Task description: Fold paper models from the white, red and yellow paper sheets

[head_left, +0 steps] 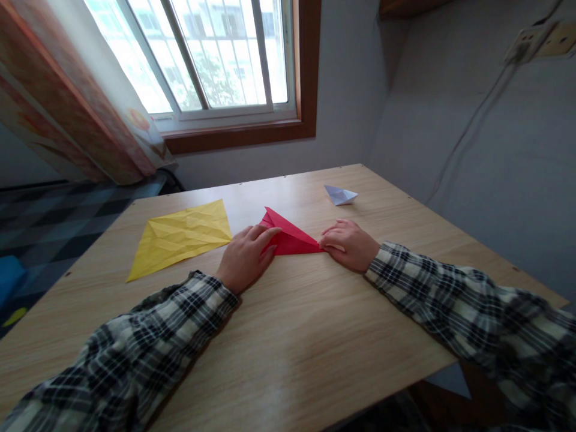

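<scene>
A folded sheet of red paper, roughly triangular, lies on the wooden table between my hands. My left hand grips its left side, fingers bent over the edge and partly hiding it. At the right, the paper narrows to a point, and my right hand pinches that tip between thumb and fingers. Beside my left hand lies a creased sheet of yellow paper, opened out flat. Beyond my right hand stands a small white paper boat.
The light wooden table reaches back toward the wall under a barred window. A curtain hangs at the left above a checked cloth. On the right wall, a cable runs down from a socket.
</scene>
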A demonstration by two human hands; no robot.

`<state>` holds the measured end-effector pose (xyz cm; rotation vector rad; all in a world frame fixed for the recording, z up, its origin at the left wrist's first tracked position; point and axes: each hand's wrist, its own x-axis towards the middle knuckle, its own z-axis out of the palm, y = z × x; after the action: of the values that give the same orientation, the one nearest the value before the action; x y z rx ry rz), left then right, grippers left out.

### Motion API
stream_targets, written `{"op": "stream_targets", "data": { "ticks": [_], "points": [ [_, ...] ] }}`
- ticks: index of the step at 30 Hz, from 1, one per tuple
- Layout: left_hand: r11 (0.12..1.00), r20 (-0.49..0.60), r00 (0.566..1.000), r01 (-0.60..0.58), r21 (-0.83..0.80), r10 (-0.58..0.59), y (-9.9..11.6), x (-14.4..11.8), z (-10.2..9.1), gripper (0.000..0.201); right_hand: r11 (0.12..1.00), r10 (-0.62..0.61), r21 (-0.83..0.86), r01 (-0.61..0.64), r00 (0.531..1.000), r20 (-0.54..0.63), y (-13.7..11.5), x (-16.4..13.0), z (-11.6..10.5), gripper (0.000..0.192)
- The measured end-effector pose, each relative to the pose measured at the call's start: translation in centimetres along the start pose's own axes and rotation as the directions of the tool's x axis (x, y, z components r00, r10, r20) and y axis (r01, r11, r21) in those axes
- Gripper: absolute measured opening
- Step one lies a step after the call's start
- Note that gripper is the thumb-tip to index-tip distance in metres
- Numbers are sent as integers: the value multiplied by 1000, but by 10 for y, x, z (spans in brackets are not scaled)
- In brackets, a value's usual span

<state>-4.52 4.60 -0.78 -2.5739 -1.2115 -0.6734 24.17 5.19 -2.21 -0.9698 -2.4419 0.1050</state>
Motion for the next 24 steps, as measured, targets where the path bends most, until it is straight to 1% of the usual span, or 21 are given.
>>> {"op": "stream_targets", "data": {
  "ticks": [3, 5, 8, 10, 12, 16, 24],
  "points": [
    [1000, -56, 998, -27, -9, 27, -2, 0, 2, 36, 1000, -6, -5, 6, 1000, -1, 0, 0, 0, 15],
    [998, -64, 996, -68, -13, 67, -2, 0, 3, 35, 1000, -6, -8, 6, 1000, 0, 0, 0, 0, 15],
    [981, -22, 983, -186, -51, 185, -1, 0, 2, 33, 1000, -2, -8, 2, 1000, 7, -2, 0, -2, 15],
    [957, 23, 962, -267, -115, 271, 1, 1, 0, 32, 1000, 1, -5, -1, 1000, 12, -4, 0, -3, 14],
    [931, 63, 942, -314, -186, 330, 2, 3, -1, 32, 1000, 3, 1, -3, 1000, 15, -5, 0, -4, 13],
    [910, 101, 926, -331, -250, 365, 3, 5, -4, 36, 1000, 8, 12, -8, 1000, 10, -6, 0, -5, 15],
    [910, 154, 916, -325, -256, 371, 3, 6, -4, 40, 999, -6, 36, 7, 1000, -21, -5, -3, -3, 15]
  ]
}}
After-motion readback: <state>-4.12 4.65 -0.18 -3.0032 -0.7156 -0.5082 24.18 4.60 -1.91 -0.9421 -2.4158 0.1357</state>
